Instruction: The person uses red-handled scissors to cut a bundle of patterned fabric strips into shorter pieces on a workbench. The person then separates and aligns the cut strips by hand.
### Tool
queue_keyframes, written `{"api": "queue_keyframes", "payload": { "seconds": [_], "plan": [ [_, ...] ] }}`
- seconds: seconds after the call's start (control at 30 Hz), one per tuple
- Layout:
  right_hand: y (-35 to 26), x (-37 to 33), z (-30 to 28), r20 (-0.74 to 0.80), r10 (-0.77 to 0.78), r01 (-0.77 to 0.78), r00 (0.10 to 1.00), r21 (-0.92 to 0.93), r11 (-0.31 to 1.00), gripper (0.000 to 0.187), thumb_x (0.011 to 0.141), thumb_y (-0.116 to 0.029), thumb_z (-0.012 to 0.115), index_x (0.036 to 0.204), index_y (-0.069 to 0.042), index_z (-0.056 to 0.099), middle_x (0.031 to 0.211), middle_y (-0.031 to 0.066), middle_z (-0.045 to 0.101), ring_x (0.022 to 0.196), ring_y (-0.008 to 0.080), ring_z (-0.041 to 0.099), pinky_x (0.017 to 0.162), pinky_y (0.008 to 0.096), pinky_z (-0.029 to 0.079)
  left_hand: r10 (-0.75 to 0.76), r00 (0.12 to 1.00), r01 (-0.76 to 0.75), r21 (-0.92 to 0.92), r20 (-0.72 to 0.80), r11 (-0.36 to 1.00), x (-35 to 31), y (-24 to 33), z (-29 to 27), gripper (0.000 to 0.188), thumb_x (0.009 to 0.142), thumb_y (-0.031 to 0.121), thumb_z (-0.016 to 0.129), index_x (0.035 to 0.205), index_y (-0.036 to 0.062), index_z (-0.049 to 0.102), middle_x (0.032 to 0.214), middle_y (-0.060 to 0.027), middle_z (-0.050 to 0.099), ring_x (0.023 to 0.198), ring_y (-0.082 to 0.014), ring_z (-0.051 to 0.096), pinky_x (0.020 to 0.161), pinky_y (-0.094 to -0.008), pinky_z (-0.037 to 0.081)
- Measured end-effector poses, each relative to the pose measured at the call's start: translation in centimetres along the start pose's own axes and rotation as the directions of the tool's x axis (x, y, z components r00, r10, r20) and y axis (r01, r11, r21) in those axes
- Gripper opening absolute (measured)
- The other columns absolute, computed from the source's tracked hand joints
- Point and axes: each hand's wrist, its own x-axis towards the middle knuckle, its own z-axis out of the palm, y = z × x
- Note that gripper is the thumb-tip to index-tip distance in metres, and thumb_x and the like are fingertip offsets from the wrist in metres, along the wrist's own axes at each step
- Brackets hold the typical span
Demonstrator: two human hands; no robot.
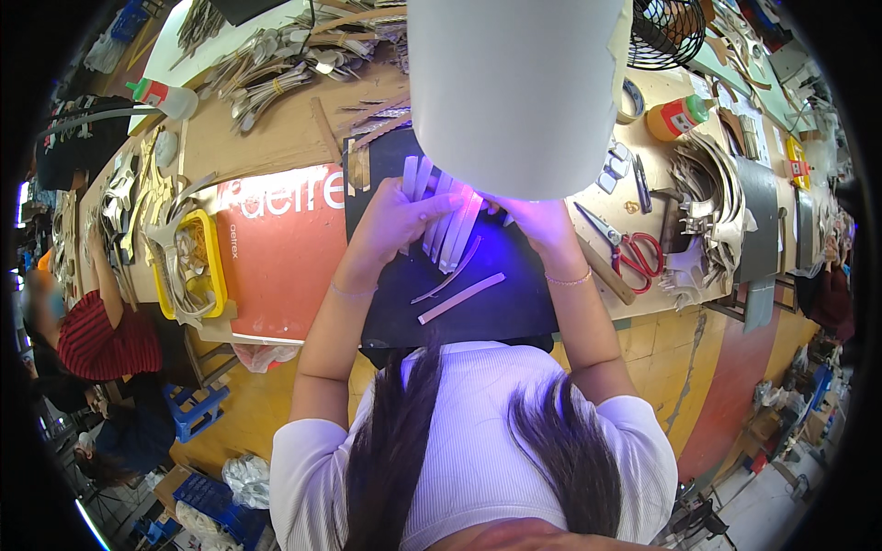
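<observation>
My left hand [401, 219] is closed around a bundle of narrow pale strips [448, 241], whose ends stick out above and below the fingers. Purple-blue light falls on the strips and on both hands. At the bundle's right, my right hand [537, 223] curls its fingers inward near the strips' upper ends. Part of that hand is hidden by a large white cylinder [514, 101], so what it pinches cannot be made out. Below the hands, a pale flat strip [462, 298] and a thin curved strip [447, 270] lie apart on a black mat [395, 317].
Red-handled scissors [634, 257] and a wooden-handled hammer [604, 268] lie at right, beside stacked curved pieces [712, 193]. A yellow basket [218, 266] and a red printed board [276, 275] are at left. Bundled pieces [276, 69] cover the back. Another person [106, 335] sits at far left.
</observation>
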Motion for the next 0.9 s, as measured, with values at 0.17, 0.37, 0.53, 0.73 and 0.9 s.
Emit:
{"api": "queue_keyframes", "payload": {
  "seconds": [0.17,0.37,0.53,0.73,0.9],
  "plan": [
    [0.0,0.5,-0.4,-0.057,0.112,-0.117,0.992,-0.089,0.989,0.017,0.077,-0.009,0.068,0.087,0.004,0.064,0.072,0.0083,0.064,0.057,0.012,0.059,0.053,0.0249,0.047,-0.128,0.991,0.128,0.02,-0.025,0.992,1.1,0.0,-1.0,0.022,0.082,0.021,0.072,0.089,0.0007,0.068,0.059,0.0007,0.056,0.043,-0.0026,0.042,0.038,-0.0195,0.027],
    [0.7,1.8,-0.7,-0.103,-0.235,0.122,0.967,-0.623,0.773,0.019,0.076,-0.01,0.064,0.088,0.005,0.063,0.071,0.0156,0.066,0.063,0.0228,0.066,0.057,0.0345,0.05,-0.138,0.988,0.15,0.199,-0.07,0.968,1.9,0.5,-1.3,0.026,0.083,0.02,0.071,0.094,-0.002,0.062,0.079,-0.0093,0.067,0.065,-0.0087,0.059,0.057,-0.0221,0.044],
    [0.0,1.9,-0.7,-0.054,-0.411,0.249,0.91,-0.721,0.647,0.016,0.078,-0.009,0.061,0.086,0.005,0.064,0.067,0.0149,0.065,0.062,0.0227,0.066,0.055,0.0336,0.05,-0.201,0.979,0.196,0.132,0.028,0.972,2.5,1.1,-1.9,0.029,0.083,0.018,0.07,0.098,-0.0043,0.058,0.086,-0.0135,0.069,0.074,-0.0136,0.064,0.064,-0.0228,0.048],
    [-1.6,1.3,-1.0,-0.02,0.147,-0.148,0.989,-0.075,0.986,0.009,0.08,-0.003,0.06,0.087,0.003,0.061,0.067,0.008,0.063,0.061,0.0144,0.062,0.053,0.027,0.048,-0.195,0.977,0.195,0.008,0.09,0.981,2.3,1.1,-1.8,0.03,0.082,0.018,0.071,0.099,-0.0042,0.06,0.083,-0.0127,0.067,0.078,-0.0164,0.065,0.063,-0.0216,0.048],
    [0.2,1.6,-0.1,0.022,-0.035,0.034,0.999,0.073,0.997,0.011,0.083,-0.002,0.059,0.093,0.003,0.057,0.073,0.0071,0.061,0.062,0.0121,0.059,0.054,0.0256,0.048,-0.303,0.95,0.292,0.128,0.079,0.948,2.7,1.0,-2.1,0.024,0.079,0.019,0.075,0.09,-0.0002,0.065,0.071,-0.0026,0.06,0.061,-0.0075,0.054,0.051,-0.019,0.039]
  ]
}}
